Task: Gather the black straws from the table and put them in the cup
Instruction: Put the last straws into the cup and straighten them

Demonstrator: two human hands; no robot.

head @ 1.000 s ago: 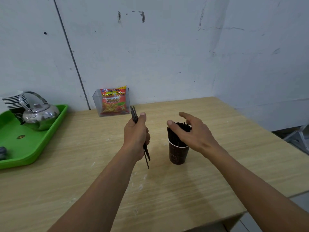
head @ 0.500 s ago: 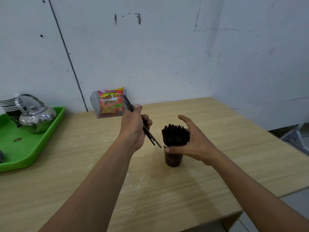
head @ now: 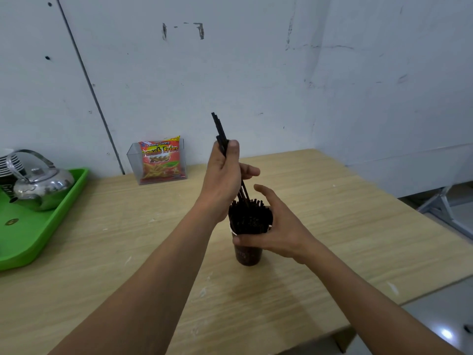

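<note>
Left hand (head: 225,175) grips a few black straws (head: 220,133) near-upright, lower ends among the packed bundle (head: 249,217). Right hand (head: 277,233) curls around the dark cup (head: 248,254) mid-table (head: 332,226).

Soft even daylight — wide-angle edge warp

Surface: light wooden table (head: 332,226) — carries green tray (head: 38,239) at left, clear acrylic holder (head: 133,162) at rear, dark cup (head: 248,256) centrally.
</note>
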